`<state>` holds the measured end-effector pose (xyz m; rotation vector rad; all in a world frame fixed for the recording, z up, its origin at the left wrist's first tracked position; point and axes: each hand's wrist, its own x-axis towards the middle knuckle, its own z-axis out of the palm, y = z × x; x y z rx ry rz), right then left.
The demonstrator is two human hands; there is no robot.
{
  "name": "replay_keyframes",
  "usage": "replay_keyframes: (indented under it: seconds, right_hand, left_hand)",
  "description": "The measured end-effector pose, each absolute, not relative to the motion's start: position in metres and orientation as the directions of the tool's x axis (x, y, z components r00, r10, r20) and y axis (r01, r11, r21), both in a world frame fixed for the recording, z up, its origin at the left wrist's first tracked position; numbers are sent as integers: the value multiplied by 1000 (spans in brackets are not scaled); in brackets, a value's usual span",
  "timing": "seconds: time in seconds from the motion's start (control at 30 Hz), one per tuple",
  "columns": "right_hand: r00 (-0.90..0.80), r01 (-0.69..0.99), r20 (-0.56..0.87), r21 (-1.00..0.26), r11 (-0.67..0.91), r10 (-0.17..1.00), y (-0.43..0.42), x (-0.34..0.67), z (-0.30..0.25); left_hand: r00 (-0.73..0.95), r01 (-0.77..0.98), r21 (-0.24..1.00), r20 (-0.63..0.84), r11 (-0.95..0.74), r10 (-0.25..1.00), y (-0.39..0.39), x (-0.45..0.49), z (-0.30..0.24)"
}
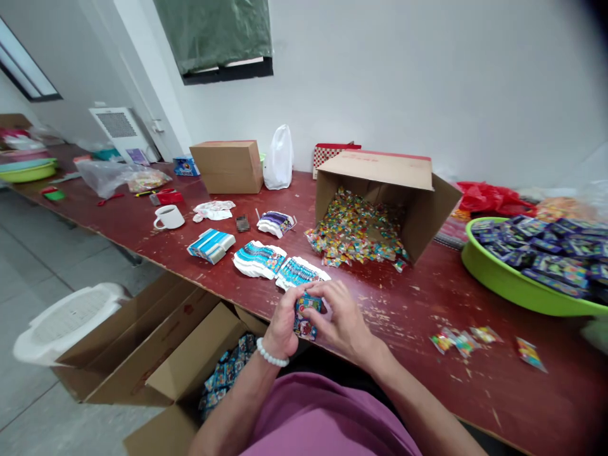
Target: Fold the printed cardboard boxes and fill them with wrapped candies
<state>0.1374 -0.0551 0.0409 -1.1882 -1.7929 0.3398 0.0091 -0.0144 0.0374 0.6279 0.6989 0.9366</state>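
Observation:
My left hand [284, 324], with a pale bead bracelet at the wrist, is closed on a small blue printed packet [305, 315] at the table's front edge. My right hand [346, 316] closes on the same packet from the other side, thumb across its face. Just beyond my fingers lies a fanned stack of blue and white packets [299, 272]. A second fanned stack [259, 259] sits to its left. Farther back, a cardboard box [375, 161] on its side spills small wrapped candies [358, 228]. Several candy packets [464, 344] lie on the right.
A green basin [517, 288] of dark packets stands at the right. Below the table, an open carton [190, 348] holds blue packets beside a white stool [71, 316]. A white mug [170, 218], a blue-white bundle [211, 245] and a closed box [228, 168] are left on the red table [408, 316].

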Motion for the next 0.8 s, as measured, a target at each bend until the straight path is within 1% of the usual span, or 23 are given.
replay_keyframes:
  seconds: [0.07, 0.13, 0.23, 0.33, 0.43, 0.53, 0.6, 0.63, 0.67, 0.7, 0.73, 0.77, 0.8]
  right_hand:
    - [-150, 698, 522, -545, 464, 839, -56, 132, 40]
    - [-186, 777, 480, -462, 427, 857, -57, 128, 37]
    - [-234, 804, 432, -418, 423, 871, -51, 126, 29]
    - [-242, 764, 439, -463, 449, 865, -43, 130, 19]
    - [-220, 688, 461, -551, 472, 860, -37, 130, 8]
    - [-251, 621, 394, -635, 459, 884, -33, 129, -2]
    - [-311, 587, 336, -668, 458, 889, -27, 135, -10]
    - [-315, 580, 327, -677, 453, 891, -21, 143, -15]
    - [-288, 586, 330, -682, 438, 899, -13, 156, -20]
    - [-223, 609, 344, -682, 406, 912, -3, 173, -25]
    - [-123, 653, 357, -674, 347, 926, 8, 195, -31]
    - [-1, 716, 357, -652, 250, 934, 19, 221, -36]
    - [144, 778, 347, -619, 111, 927, 31, 250, -41]
  left_hand:
    - [343, -543, 733, -253, 410, 905, -9, 8, 35]
    - [303, -569, 727, -248, 384, 920, -5, 7, 34]
    - [309, -566, 717, -275, 408, 911, -3, 7, 31]
    - [335, -528, 716, -318, 456, 887, -1, 4, 24]
    - [393, -475, 723, -336, 502, 856, -1, 0, 16]
    - [399, -403, 768, -343, 498, 850, -2, -5, 9]
    - [355, -350, 798, -371, 490, 858, -2, -12, 5]
    - [319, -320, 813, -391, 486, 864, -2, -19, 2]
    - [278, -286, 829, -409, 481, 869, -1, -28, -1]
    - [231, -244, 846, -423, 473, 876, 0, -40, -6]
    - [164, -205, 865, -430, 458, 888, 1, -54, -11]
    - [111, -164, 869, -454, 467, 884, 3, -71, -18]
    - [32, -113, 868, -483, 483, 875, 4, -91, -26]
